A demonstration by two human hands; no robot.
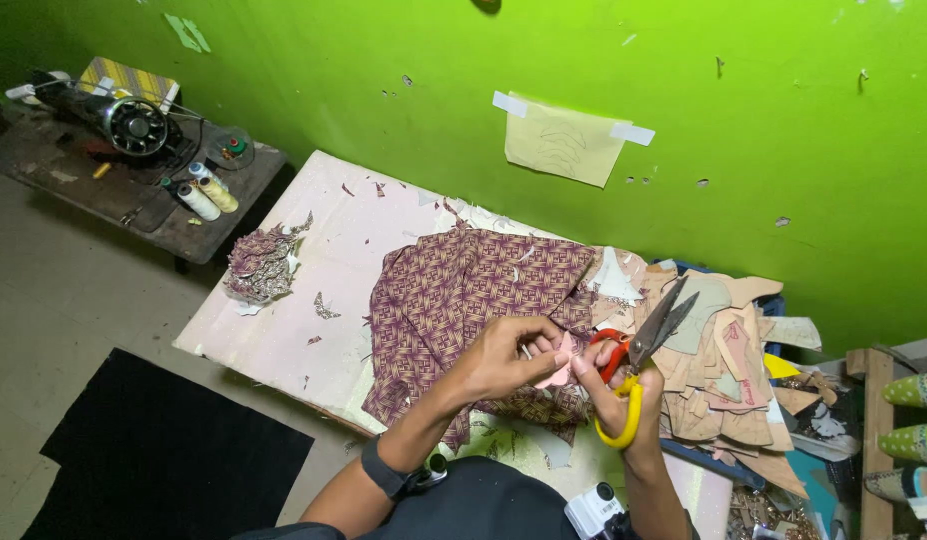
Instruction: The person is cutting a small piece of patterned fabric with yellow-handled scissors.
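Over the low white board I've got both hands up close together, right in the middle of my view. My left hand has its fingers curled in narrow, pinching a small pink cut piece between thumb and fingertips. My right hand meets it from the other side: fingertips touching that same pink piece, while the hand hangs on to the scissors. Those scissors have one red loop and one yellow loop; the yellow one hangs down below my palm, and the dark blades point up and to the right, spread open in a narrow V, clear of the pink piece. How my fingers sit in the loops, I can't quite make out.

Just beneath my hands lies the purple patterned cloth, rumpled and spread across the board. To the right, a stack of tan card patterns fans out, touching the cloth's edge. Far left on the board sits a small heap of purple offcuts, well apart from my hands, with little scraps scattered between.

Beyond the board, against the green wall, a yellowish sheet of paper is taped up. Off in the left corner a dark sewing machine sits on a low table with thread spools beside it. A black mat lies on the floor at lower left.
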